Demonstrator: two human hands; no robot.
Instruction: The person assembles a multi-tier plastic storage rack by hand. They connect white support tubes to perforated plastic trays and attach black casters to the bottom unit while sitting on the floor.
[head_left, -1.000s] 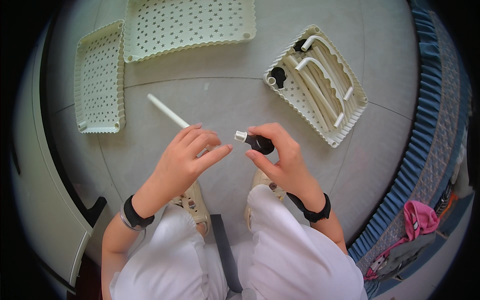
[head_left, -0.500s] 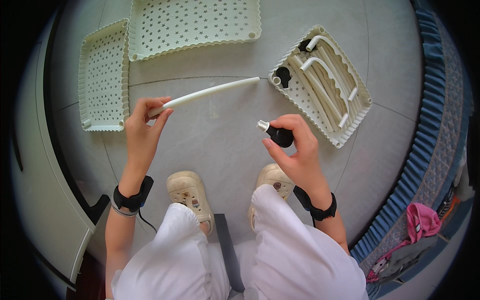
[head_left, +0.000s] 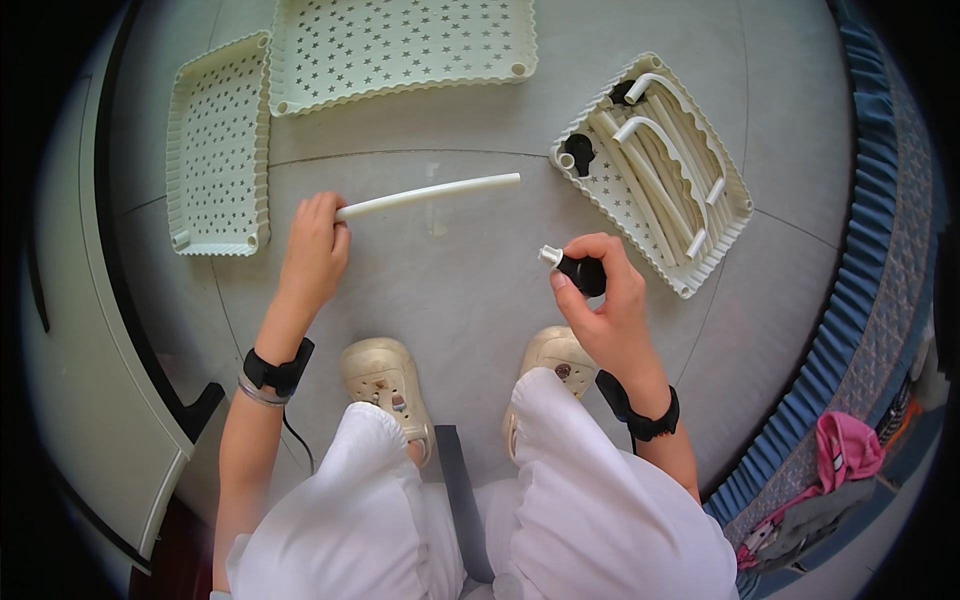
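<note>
My left hand (head_left: 317,250) is closed round one end of a white plastic tube (head_left: 440,192), which points right across the space in front of me. In my right hand (head_left: 612,295) a black caster wheel (head_left: 585,275) is pinched between thumb and fingers, its white plug (head_left: 549,256) facing left toward the tube. The tube and the wheel are apart. Beyond my right hand lies a cream tray (head_left: 690,283) holding several straight tubes (head_left: 637,185), two bent white handles (head_left: 660,135) and black casters (head_left: 579,155).
Two more cream trays with star-shaped holes lie at the back: a narrow one (head_left: 215,150) on the left and a wider one (head_left: 400,55) beside it. A pale cabinet (head_left: 105,330) borders the left. Blue ruffled fabric (head_left: 800,370) and pink cloth (head_left: 848,447) line the right.
My left hand has turned over to a knuckles-up grip on the tube, and the tube lies more level. My right hand with the caster wheel has shifted slightly right.
</note>
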